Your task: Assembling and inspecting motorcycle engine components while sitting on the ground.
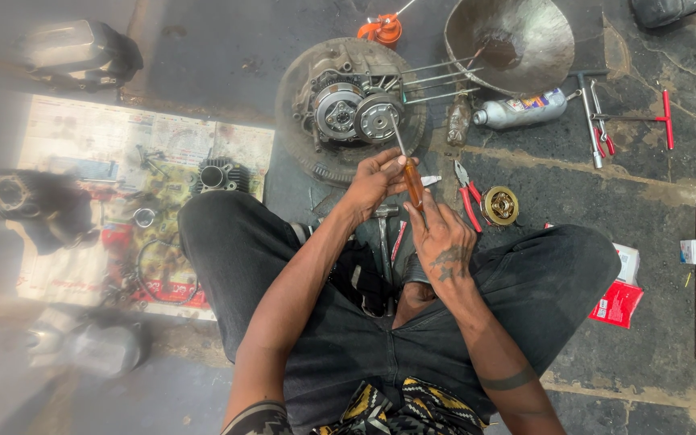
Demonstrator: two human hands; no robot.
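Note:
I sit cross-legged on a concrete floor. My left hand [374, 179] and my right hand [440, 232] both grip a screwdriver [411, 179] with an amber handle. Its metal shaft points up toward a motorcycle engine block [350, 109] lying on a round tyre-like ring. The tip sits at the round clutch part [378, 118] of the engine. A hammer [384, 229] lies between my knees under the hands.
Red-handled pliers [469, 197] and a brass bearing [500, 205] lie right of my hands. A metal basin [517, 40], plastic bottle [521, 110], T-wrenches [630, 119] and orange oil can [382, 29] stand beyond. Newspaper with engine parts [217, 176] covers the left. Red box [618, 302] at right.

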